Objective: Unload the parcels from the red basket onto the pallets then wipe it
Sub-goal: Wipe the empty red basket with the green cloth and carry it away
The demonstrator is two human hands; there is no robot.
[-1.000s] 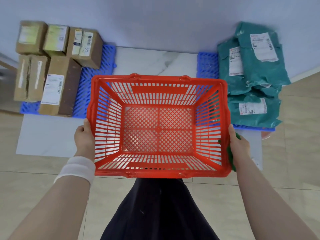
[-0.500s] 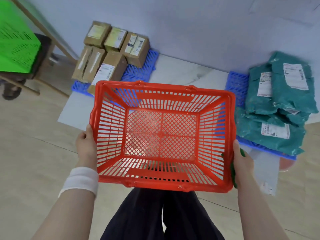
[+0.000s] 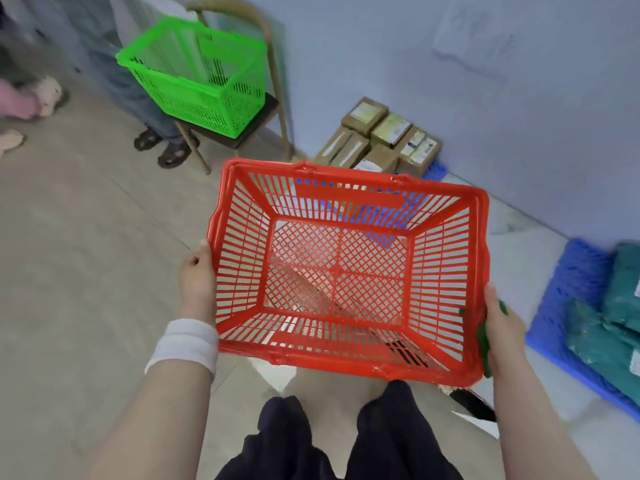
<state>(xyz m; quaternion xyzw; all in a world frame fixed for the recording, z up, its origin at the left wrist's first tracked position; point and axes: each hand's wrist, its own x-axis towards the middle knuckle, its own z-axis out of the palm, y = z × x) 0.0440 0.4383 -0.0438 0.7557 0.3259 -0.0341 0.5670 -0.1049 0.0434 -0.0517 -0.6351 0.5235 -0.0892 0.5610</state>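
I hold the red basket (image 3: pixel 446 372) in the air in front of me, and nothing lies inside it. My left hand (image 3: pixel 195 273) grips its left wall; a white band wraps that wrist. My right hand (image 3: pixel 502 327) grips its right wall with a green cloth (image 3: pixel 482 341) pressed against the basket. Brown cardboard parcels (image 3: pixel 377 140) are stacked on a blue pallet (image 3: pixel 437 169) beyond the basket by the wall. Teal bagged parcels (image 3: pixel 609 327) lie on another blue pallet (image 3: pixel 568 282) at the right edge.
A green basket (image 3: pixel 201 81) sits on a chair (image 3: pixel 249 133) at the upper left. Another person's legs in sandals (image 3: pixel 162 147) stand beside that chair, and more feet (image 3: pixel 31 98) show at the far left. A blue-grey wall runs behind the pallets.
My view has swung left: the pallets and parcels slid to the right, and the green basket, chair and bystanders came into sight. Both hands keep the same grip on the red basket.
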